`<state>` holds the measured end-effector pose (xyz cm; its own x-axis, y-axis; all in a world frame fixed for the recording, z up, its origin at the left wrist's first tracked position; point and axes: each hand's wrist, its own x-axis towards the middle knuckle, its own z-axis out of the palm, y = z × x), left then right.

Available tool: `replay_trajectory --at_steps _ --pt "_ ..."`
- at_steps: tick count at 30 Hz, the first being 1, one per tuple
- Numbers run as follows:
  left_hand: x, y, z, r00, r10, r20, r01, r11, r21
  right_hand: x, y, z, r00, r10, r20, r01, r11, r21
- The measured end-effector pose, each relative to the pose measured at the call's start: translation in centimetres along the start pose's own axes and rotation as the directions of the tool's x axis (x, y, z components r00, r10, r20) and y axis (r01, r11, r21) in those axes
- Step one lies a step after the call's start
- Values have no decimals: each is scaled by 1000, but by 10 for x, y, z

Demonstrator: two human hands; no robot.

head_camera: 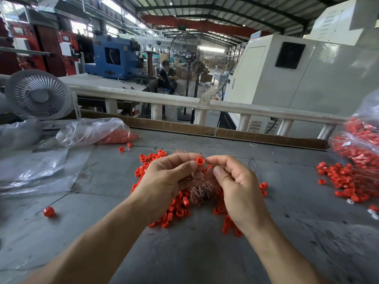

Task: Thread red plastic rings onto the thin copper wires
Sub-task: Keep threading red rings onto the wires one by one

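A factory hall: steel-truss roof [205, 9], blue machine [111, 56], white cabinets [307, 78], standing fan [187, 64].

A small red plastic ring [199, 161], open end facing up, is being held above a loose heap of red rings [176, 210] spread on the grey table. A bundle of thin copper wires [200, 191] is lying amid the heap.
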<state>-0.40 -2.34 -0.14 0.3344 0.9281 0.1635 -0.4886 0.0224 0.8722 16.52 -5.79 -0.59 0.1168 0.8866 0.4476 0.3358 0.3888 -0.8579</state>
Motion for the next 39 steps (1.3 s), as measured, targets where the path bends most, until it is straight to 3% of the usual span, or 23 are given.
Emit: replay_trajectory --at_steps 11,20,24,28,31,34,39 --pt "-1 2 1 999 -30 31 33 995 -95 0 0 4 993 70 100 -82 989 125" --pt "-1 3 0 997 -67 34 71 985 -154 1 1 1 995 50 89 -53 998 34" --pt "-1 4 0 998 -53 15 54 987 -152 8 4 -11 992 33 -121 -45 994 -98" --pt "1 3 -1 999 -52 0 51 988 -146 18 12 -37 958 49 -284 -146 932 -331" --pt "1 2 -2 999 -47 1 46 987 -153 22 21 -51 957 138 -255 -256 816 -518" --pt "1 2 -2 999 -46 0 45 987 -153 22 25 -54 950 253 -182 -312 765 -563" --pt "1 2 -2 999 -53 -3 52 987 -153 21 28 -51 952 294 -85 -276 705 -653"
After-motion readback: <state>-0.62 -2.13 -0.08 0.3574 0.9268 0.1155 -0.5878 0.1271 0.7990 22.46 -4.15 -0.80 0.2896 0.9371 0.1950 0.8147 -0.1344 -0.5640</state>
